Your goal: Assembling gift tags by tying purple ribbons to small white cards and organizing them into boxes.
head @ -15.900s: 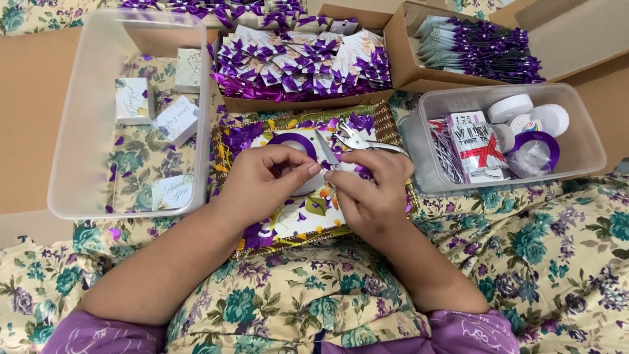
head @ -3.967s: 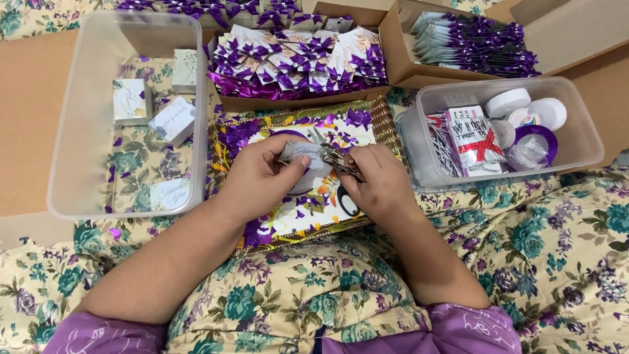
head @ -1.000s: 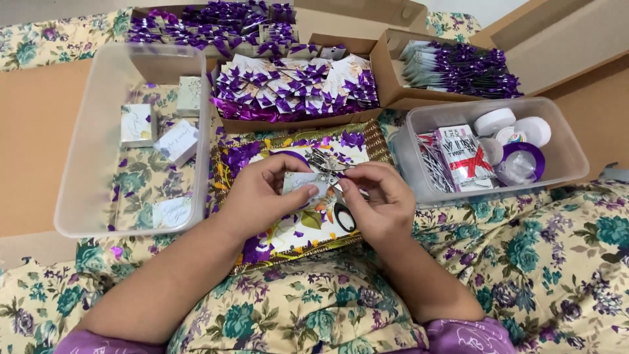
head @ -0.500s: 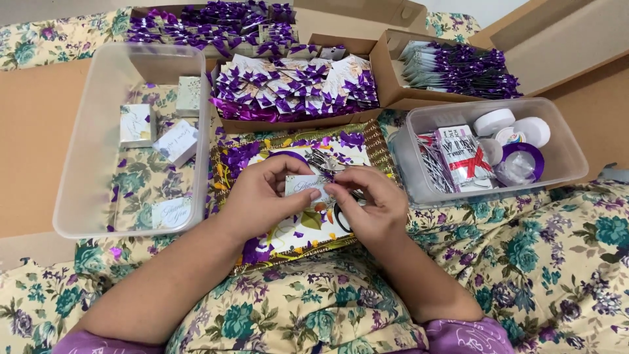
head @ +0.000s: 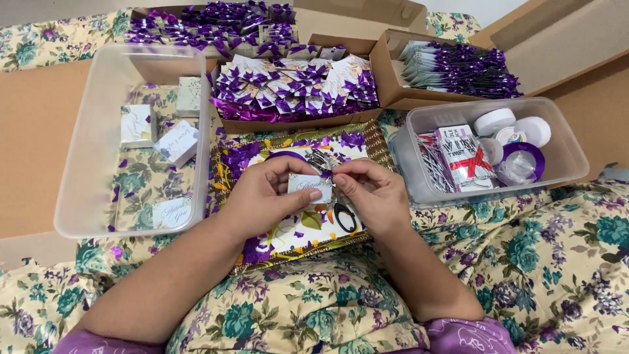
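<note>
Far left I've got the clear plastic tub (head: 92,216) with a few small white boxes (head: 177,141) in it, plus a round white label (head: 171,212) lying near its front edge. Next over, behind my tray, sits a cardboard box (head: 295,122) packed with white tags tied with purple bows (head: 295,88). In the middle, my left hand (head: 265,200) is pinching a small white card (head: 305,184) by its lower edge, thumb on top, fingers curled under. My right hand (head: 372,192) is pinched shut on the card's top right corner, where a bit of purple ribbon (head: 322,160) sticks up. Both are hovering over the patterned tray (head: 288,239), which has ribbon scraps on it and black scissors (head: 345,216) just under my right hand. Right of that is another clear tub (head: 563,157) holding a white packet with a red cross shape (head: 466,157), white round lids (head: 495,121) and a purple ribbon roll (head: 521,164). Compared with half a second ago, my hands have barely moved, and the card's still between them over the tray.
</note>
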